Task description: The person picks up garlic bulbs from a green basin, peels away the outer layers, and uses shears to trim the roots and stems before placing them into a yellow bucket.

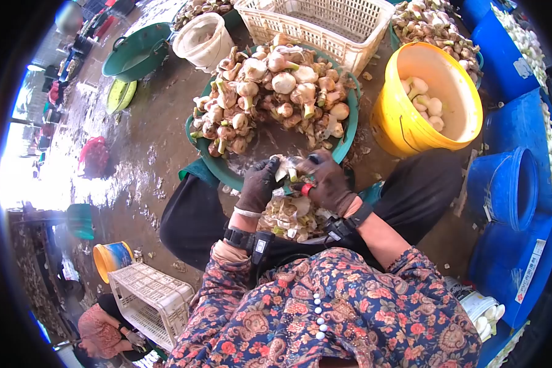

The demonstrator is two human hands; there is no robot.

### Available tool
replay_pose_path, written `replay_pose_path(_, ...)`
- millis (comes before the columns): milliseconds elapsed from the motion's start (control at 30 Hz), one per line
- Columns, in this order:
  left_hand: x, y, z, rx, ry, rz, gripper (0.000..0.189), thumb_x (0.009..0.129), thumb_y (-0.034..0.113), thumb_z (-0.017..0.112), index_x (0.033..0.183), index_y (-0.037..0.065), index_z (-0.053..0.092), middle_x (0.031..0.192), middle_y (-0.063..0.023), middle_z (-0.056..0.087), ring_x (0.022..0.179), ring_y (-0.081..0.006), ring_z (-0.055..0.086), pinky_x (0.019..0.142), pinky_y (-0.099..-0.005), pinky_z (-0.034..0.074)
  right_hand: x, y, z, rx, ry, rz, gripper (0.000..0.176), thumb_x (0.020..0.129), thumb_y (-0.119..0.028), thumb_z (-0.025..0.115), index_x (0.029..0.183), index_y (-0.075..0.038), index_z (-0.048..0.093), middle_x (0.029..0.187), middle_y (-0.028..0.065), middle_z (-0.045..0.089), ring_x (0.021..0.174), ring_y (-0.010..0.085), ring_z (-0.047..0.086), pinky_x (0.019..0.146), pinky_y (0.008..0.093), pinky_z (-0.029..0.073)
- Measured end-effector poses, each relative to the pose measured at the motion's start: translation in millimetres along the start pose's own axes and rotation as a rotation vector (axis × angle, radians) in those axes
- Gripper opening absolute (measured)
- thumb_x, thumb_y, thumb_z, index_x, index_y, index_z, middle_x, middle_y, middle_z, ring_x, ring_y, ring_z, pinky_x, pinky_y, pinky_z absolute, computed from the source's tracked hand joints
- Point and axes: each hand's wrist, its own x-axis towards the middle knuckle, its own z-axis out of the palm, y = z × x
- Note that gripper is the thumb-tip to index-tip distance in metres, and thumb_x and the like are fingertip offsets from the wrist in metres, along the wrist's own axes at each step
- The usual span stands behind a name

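Both hands meet in the middle of the frame, over the near edge of a green tub [349,136]. The left hand [259,184] has its grip closed on a pale bulb [281,171]; the right hand [331,185] has curled fingers close beside it, with something red [306,189] at them. Whether that grip holds a tool I cannot tell. If it is a blade, a slip on loose skin could nick the left fingers. Slick gloves could let the bulb drop onto the peelings [293,219] below. The heap of bulbs [282,86] stands above the tub's rim, so a knock could send some over.

The brown floor [147,141] looks wet, glaring at the left. A yellow bucket [387,110] with white bulbs stands upper right, a white crate [331,50] at the top, blue tubs [503,190] down the right; another person [101,330] works lower left.
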Motion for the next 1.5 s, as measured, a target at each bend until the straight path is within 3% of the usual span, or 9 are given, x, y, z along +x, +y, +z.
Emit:
replay_pose_path(100,2.8,-7.7,3.7,-0.47,0.019,-0.375,0.024,0.089,0.021,0.055,0.101,0.001,0.06,0.087,-0.0038,0.061,0.074,-0.0114,0.059,0.064,-0.0247,0.051,-2.8,17.4,23.5,-0.045,0.034,-0.212,0.035,0.067,-0.011,0.065,0.101,-0.006,0.063,0.098,0.0158,0.057,0.092,0.0354,0.053,0.079,0.0398,0.045)
replay_pose_path(433,-39.5,-9.4,0.7,0.451,-0.672,-0.006,0.022,0.08,0.019,0.067,0.094,0.003,0.063,0.08,-0.0097,0.064,0.073,-0.0161,0.06,0.067,-0.0298,0.046,11.8,35.3,4.5,1.585,0.345,0.966,0.022,0.086,-0.026,0.06,0.091,-0.005,0.064,0.065,-0.002,0.056,0.049,0.0084,0.049,0.044,0.0235,0.039)
replay_pose_path(567,-39.6,-25.2,-2.5,0.756,-0.41,0.218,0.045,0.071,0.032,0.073,0.104,0.005,0.06,0.088,-0.0137,0.063,0.074,-0.0255,0.061,0.069,-0.0318,0.047,4.4,63.2,10.8,1.371,0.164,0.849,0.022,0.086,-0.027,0.058,0.092,-0.007,0.065,0.068,-0.0003,0.059,0.051,0.0104,0.051,0.045,0.0237,0.04)
replay_pose_path(700,-7.8,8.9,15.7,-0.05,0.009,0.072,0.035,0.08,0.018,0.067,0.104,-0.005,0.058,0.093,-0.0078,0.063,0.08,-0.0117,0.058,0.07,-0.0259,0.049,8.7,52.5,32.3,1.098,0.201,0.483,0.011,0.082,-0.021,0.062,0.081,-0.01,0.064,0.062,-0.0036,0.052,0.05,0.0042,0.043,0.044,0.0215,0.033)
replay_pose_path(1033,-36.3,47.7,-14.7,0.085,-0.65,-0.379,0.019,0.082,0.018,0.065,0.087,0.0,0.061,0.073,0.0001,0.059,0.067,-0.0078,0.054,0.062,-0.0227,0.045,1.8,73.5,29.4,1.902,0.15,0.982,0.025,0.087,-0.024,0.055,0.1,-0.004,0.061,0.09,0.0084,0.066,0.071,0.0194,0.064,0.06,0.0302,0.054)
replay_pose_path(1100,-32.9,4.9,-18.4,0.464,-0.537,0.105,0.031,0.08,0.023,0.068,0.097,-0.001,0.06,0.08,-0.0021,0.062,0.072,-0.0095,0.056,0.068,-0.0249,0.046,1.1,58.6,22.4,1.765,0.173,0.951,0.026,0.086,-0.022,0.055,0.101,-0.002,0.06,0.088,0.0084,0.065,0.07,0.0201,0.064,0.063,0.0308,0.054)
replay_pose_path(1200,-17.6,10.1,7.4,0.182,-0.104,0.026,0.038,0.076,0.023,0.072,0.103,-0.001,0.059,0.085,-0.0094,0.065,0.075,-0.0132,0.061,0.069,-0.025,0.048,3.1,67.9,41.8,1.235,0.266,0.689,0.018,0.082,-0.02,0.063,0.084,-0.002,0.063,0.074,0.0021,0.062,0.062,0.0112,0.055,0.054,0.0266,0.045)
replay_pose_path(1467,-12.4,10.8,25.3,0.321,-0.389,0.154,0.013,0.079,0.008,0.066,0.085,-0.001,0.059,0.07,-0.0084,0.059,0.064,-0.0088,0.048,0.06,-0.0271,0.044,3.4,61.9,48.5,0.932,0.356,0.848,0.02,0.075,-0.022,0.068,0.066,-0.004,0.061,0.057,-0.0003,0.054,0.052,0.0103,0.048,0.048,0.0289,0.039)
replay_pose_path(1500,-25.0,7.5,25.8,0.358,-0.386,0.235,0.016,0.081,0.015,0.064,0.085,0.0,0.06,0.072,-0.0103,0.061,0.063,-0.0144,0.054,0.06,-0.0292,0.044,-12.3,160.7,121.7,1.011,0.376,0.495,0.026,0.08,-0.029,0.062,0.074,-0.003,0.062,0.063,0.0016,0.057,0.055,0.0137,0.054,0.049,0.0295,0.042)
